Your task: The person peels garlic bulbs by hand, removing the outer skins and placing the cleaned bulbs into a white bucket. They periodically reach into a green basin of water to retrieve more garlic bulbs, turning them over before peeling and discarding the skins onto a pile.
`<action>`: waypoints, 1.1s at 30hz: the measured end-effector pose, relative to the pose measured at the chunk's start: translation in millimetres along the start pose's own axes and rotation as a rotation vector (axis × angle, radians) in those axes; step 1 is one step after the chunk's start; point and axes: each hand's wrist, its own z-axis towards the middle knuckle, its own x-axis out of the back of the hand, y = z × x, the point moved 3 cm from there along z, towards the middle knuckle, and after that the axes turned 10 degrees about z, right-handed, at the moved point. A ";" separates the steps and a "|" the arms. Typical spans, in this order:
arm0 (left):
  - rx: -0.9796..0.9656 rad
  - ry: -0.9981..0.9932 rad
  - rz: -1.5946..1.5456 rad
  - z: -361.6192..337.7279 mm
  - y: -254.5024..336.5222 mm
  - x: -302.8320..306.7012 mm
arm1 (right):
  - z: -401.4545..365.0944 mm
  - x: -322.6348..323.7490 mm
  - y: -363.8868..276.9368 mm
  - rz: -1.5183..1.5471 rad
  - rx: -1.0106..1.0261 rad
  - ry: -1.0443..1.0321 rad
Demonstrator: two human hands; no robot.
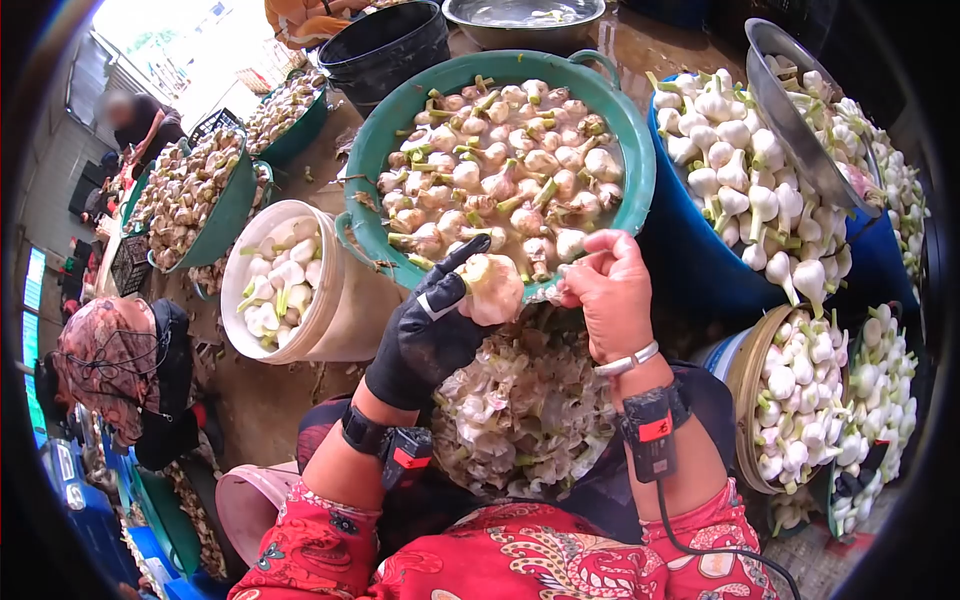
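A black glove covers my left hand (pixel 430 325), which is closed around a pale garlic bulb (pixel 491 290). Just right of the bulb, my bare right hand (pixel 608 295) pinches a small piece of peel or root (pixel 558 290), too small to tell which. Both hands are over the near rim of a green tub (pixel 640 150) of water with unpeeled garlic bulbs (pixel 500 180) in it. Below them, a heap of garlic skins (pixel 525 410) lies in front of my lap.
A white bucket (pixel 330 300) with peeled garlic stands at left. At right are a blue barrel (pixel 690 240) heaped with white bulbs, a metal basin (pixel 800 130) and another full bucket (pixel 750 390). A black bucket (pixel 385 50) stands behind. Other people are at the left.
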 end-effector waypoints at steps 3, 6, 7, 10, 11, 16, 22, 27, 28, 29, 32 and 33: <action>0.088 -0.075 -0.104 1.4 -4.5 17.8 | -15.2 -7.8 3.6 -0.146 0.054 -0.279; 0.045 -0.056 -0.049 2.1 -1.7 -1.0 | -29.2 -20.1 -2.0 -0.418 0.446 -0.293; 0.049 -0.058 -0.051 2.5 -3.6 -2.1 | -31.8 -22.1 -5.7 -0.485 0.423 -0.280; 0.033 0.016 -0.032 4.8 -6.9 0.5 | -28.7 -20.7 2.1 -0.597 0.587 -0.275; 0.014 0.041 0.093 4.1 -9.1 4.8 | -30.1 -21.8 2.6 -0.608 0.583 -0.268; 0.019 0.114 0.061 4.6 -15.7 5.2 | -34.6 -26.3 4.1 -0.806 0.702 -0.188; 0.010 0.101 0.123 -0.4 -8.0 7.0 | -26.4 -20.4 9.8 -0.682 0.659 -0.139; 0.154 -0.095 -0.026 -4.8 -6.6 8.9 | -4.3 3.0 33.5 -0.301 0.155 -0.050; 0.153 -0.095 -0.028 -6.0 -6.4 6.5 | -0.6 6.9 32.1 -0.279 0.126 -0.026; 0.158 -0.120 -0.031 -7.2 -6.5 2.4 | 3.4 11.2 31.3 -0.120 0.020 -0.024; 0.125 -0.113 -0.027 -9.7 -3.3 -8.2 | 1.5 13.3 26.6 -0.119 -0.160 0.020; 0.186 -0.097 -0.093 -10.8 -4.3 -1.2 | 4.7 20.5 32.9 -0.297 -0.070 0.029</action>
